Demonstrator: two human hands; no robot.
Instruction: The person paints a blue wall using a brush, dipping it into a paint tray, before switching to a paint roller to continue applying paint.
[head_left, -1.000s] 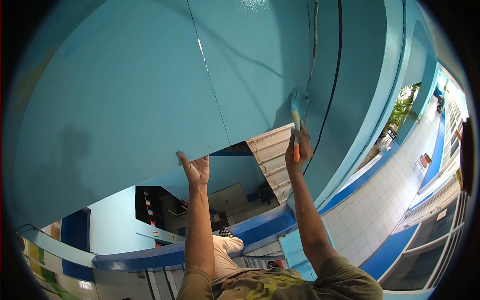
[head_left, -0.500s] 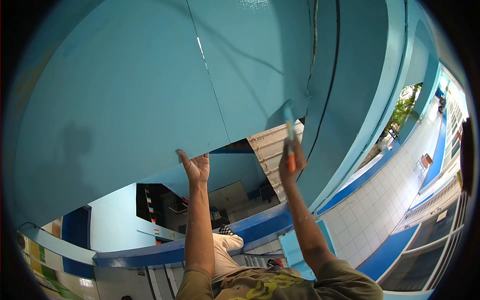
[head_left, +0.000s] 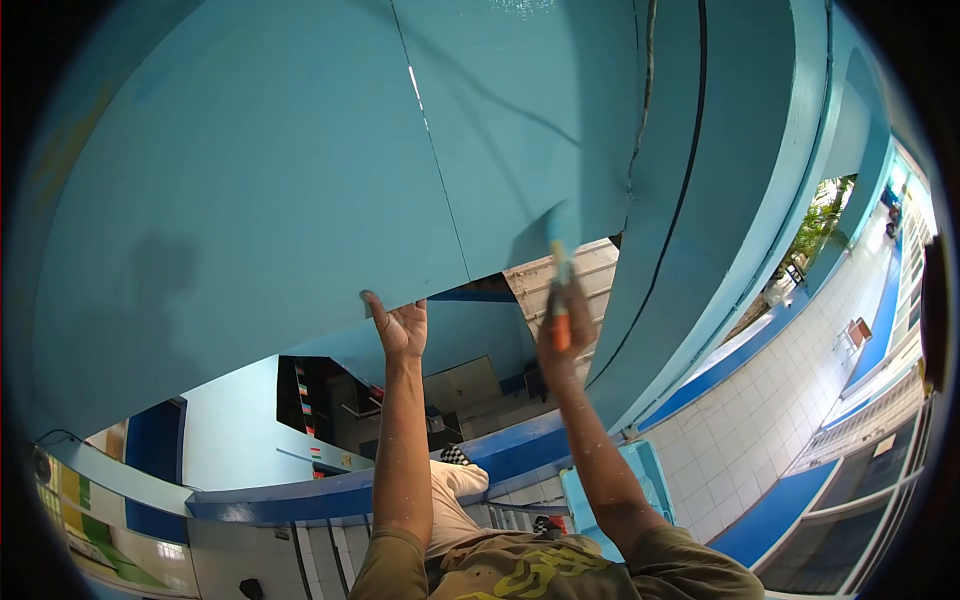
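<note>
Overhead, the right hand (head_left: 562,335), clenched on an orange-handled paintbrush (head_left: 558,290), has slid its bristles leftward along the teal ceiling panel (head_left: 300,180), apparently extending coverage, while the open left hand (head_left: 403,328) braces the panel's edge.

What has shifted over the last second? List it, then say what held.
The right hand swept the paintbrush leftward and a little down along the turquoise panel's lower edge, away from the black cable, gripping the orange handle throughout. The left hand stayed braced, fingers spread, against the panel's lower edge. Nothing was picked up or released.
</note>
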